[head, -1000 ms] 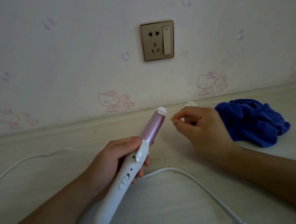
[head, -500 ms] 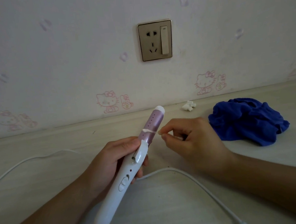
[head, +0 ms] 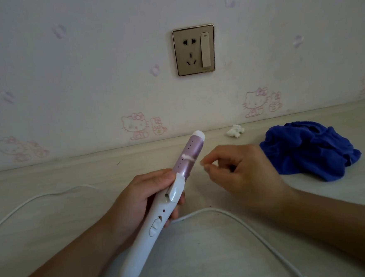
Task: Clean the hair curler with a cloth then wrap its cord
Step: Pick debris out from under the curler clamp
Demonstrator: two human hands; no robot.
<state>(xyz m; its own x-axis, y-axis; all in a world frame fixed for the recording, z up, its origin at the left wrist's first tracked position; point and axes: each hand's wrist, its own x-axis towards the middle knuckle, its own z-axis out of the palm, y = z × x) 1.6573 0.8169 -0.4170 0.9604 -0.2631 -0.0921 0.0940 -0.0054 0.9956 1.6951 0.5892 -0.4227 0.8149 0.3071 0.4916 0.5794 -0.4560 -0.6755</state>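
Observation:
My left hand (head: pixel 142 197) grips the white hair curler (head: pixel 161 215) around its handle, the pink barrel pointing up and away toward the wall. A small white strip (head: pixel 188 157) lies across the barrel. My right hand (head: pixel 240 173) hovers just right of the barrel, thumb and forefinger pinched together on a tiny white bit. The curler's white cord (head: pixel 237 219) loops over the table below my right forearm and out to the left. A crumpled blue cloth (head: pixel 307 151) lies on the table at the right, untouched.
A wall socket with a switch (head: pixel 193 50) sits above the curler's tip. A small white wad (head: pixel 235 131) rests by the wall's foot. The pale wooden table (head: pixel 52 212) meets the wallpapered wall behind.
My right hand came from near the barrel's tip down to its middle, where a white strip now lies, then drew slightly back to the right. The left hand kept the curler steady.

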